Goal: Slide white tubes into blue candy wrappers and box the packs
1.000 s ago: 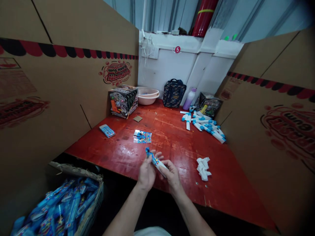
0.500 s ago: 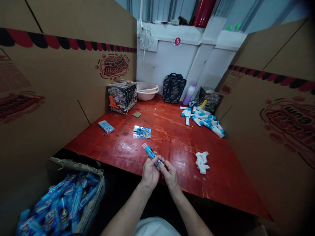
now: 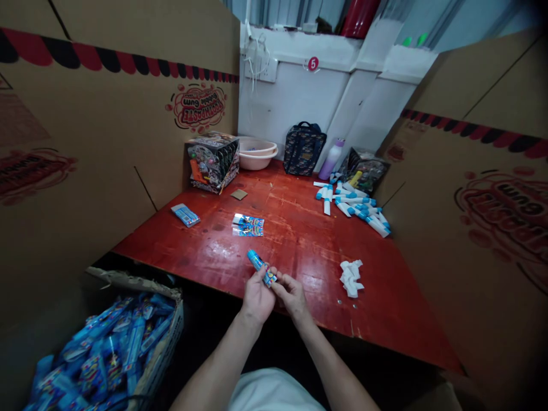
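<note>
My left hand (image 3: 258,298) is closed around a small blue candy tube (image 3: 257,261) in a colourful printed sleeve, its blue cap end tilted up and to the left. The fingers of my right hand (image 3: 293,297) pinch at the lower end of the sleeve. Beyond the hands, flat printed clear sleeves (image 3: 249,225) lie on the red table (image 3: 299,240). A stack of blue printed sleeves (image 3: 185,215) rests farther left. White tubes with blue caps (image 3: 355,202) form a loose heap at the right back.
Crumpled white paper (image 3: 351,278) lies to the right. Below the left edge, a carton (image 3: 171,331) holds many wrapped blue tubes. Display boxes (image 3: 213,162), pink basins (image 3: 257,161), a dark bag (image 3: 304,149) and a purple bottle (image 3: 331,160) stand at the back. Cardboard walls flank both sides.
The clear film that stuck out past the tube's upper end no longer shows, and the blue cap is at that end now. Both hands stay at nearly the same place.
</note>
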The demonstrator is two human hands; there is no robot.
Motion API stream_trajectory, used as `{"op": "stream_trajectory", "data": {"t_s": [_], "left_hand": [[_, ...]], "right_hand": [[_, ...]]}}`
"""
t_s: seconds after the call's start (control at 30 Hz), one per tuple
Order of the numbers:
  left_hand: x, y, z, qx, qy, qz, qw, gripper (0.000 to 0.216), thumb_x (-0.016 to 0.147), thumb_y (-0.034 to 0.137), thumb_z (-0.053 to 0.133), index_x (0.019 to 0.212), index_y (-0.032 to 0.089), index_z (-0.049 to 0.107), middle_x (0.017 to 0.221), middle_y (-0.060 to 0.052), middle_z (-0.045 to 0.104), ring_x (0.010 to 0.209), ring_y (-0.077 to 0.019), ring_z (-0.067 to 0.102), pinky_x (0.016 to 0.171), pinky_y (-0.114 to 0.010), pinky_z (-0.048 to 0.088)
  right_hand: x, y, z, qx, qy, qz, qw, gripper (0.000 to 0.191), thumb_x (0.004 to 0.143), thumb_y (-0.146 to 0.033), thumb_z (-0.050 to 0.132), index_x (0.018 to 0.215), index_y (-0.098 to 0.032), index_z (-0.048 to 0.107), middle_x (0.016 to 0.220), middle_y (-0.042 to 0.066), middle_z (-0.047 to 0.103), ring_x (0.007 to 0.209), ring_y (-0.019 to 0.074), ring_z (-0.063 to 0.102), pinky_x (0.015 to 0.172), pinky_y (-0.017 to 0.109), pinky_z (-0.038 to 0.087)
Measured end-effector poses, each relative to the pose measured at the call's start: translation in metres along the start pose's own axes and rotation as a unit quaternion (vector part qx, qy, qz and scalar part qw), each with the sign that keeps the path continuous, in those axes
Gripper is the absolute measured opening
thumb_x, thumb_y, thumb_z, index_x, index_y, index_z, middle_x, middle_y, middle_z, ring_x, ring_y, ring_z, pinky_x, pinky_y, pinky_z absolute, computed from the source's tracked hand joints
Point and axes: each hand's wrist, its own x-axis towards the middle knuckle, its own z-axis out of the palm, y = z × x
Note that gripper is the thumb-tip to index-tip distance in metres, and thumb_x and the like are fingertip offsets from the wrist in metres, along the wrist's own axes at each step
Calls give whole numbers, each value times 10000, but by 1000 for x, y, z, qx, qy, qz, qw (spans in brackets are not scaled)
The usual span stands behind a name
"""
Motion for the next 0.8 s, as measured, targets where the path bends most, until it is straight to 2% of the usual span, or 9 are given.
{"op": "stream_trajectory", "data": {"t_s": [0.17, 0.23, 0.3, 0.4, 0.5, 0.57, 0.67, 0.7, 0.8], "left_hand": [[2, 9, -7, 9, -11, 34, 999, 77, 791, 108, 574, 722, 134, 598, 665, -32, 596, 638, -121, 585, 684, -251, 506], [0, 18, -13, 26, -21, 55, 998, 45, 760, 91, 598, 744, 132, 602, 679, -34, 606, 654, -126, 596, 695, -250, 506], [-5, 32, -21, 46, -21, 82, 995, 65, 731, 80, 621, 765, 133, 604, 702, -37, 624, 672, -131, 610, 709, -254, 508], [-20, 61, -34, 84, -9, 129, 988, 118, 697, 98, 657, 792, 143, 602, 763, -50, 662, 745, -169, 643, 768, -313, 517], [-44, 100, -54, 138, 44, 200, 969, 230, 649, 114, 694, 846, 183, 598, 806, -29, 684, 792, -206, 656, 818, -390, 515], [-61, 127, -73, 172, 110, 277, 939, 293, 612, 143, 712, 867, 228, 596, 776, 10, 680, 742, -204, 648, 801, -410, 519], [-86, 167, -111, 244, 236, 387, 857, 275, 596, 224, 702, 842, 281, 592, 769, 37, 661, 749, -230, 630, 895, -487, 473], [-93, 179, -125, 279, 283, 416, 818, 266, 600, 259, 689, 845, 292, 591, 817, 28, 661, 847, -265, 629, 962, -518, 425], [-113, 204, -163, 408, 397, 400, 718, 353, 593, 386, 679, 915, 297, 567, 1044, -38, 639, 1197, -385, 473, 1056, -604, 279]], "right_hand": [[1, -1, 10, -92, -4, -49, 995, 224, 772, -408, 645, 777, -189, 687, 704, -6, 647, 668, 156, 568, 611, 240, 428], [2, -2, 16, -130, -37, -63, 989, 226, 821, -394, 596, 822, -191, 694, 743, 0, 659, 715, 168, 583, 646, 246, 426], [5, -4, 23, -165, -87, -70, 980, 245, 860, -388, 550, 804, -192, 685, 705, -8, 637, 676, 157, 566, 611, 235, 403], [21, -12, 36, -250, -144, -118, 950, 257, 860, -368, 563, 691, -190, 636, 618, -25, 559, 583, 127, 490, 556, 223, 354], [57, -24, 53, -358, -136, -223, 896, 168, 878, -290, 533, 799, -193, 644, 794, 23, 592, 737, 158, 530, 679, 250, 402], [91, -31, 63, -432, -103, -271, 854, 182, 891, -246, 490, 975, -185, 639, 1012, 84, 595, 935, 204, 532, 803, 296, 409], [141, -36, 73, -545, -46, -260, 796, 293, 891, -243, 482, 1161, -188, 582, 1207, 129, 544, 1079, 255, 485, 843, 354, 396], [155, -36, 74, -573, -35, -245, 781, 308, 896, -252, 477, 1182, -196, 574, 1224, 132, 541, 1081, 262, 484, 832, 361, 394], [177, -28, 71, -621, -36, -231, 748, 317, 910, -283, 466, 1199, -219, 579, 1189, 131, 575, 1044, 266, 500, 803, 363, 378]]}}
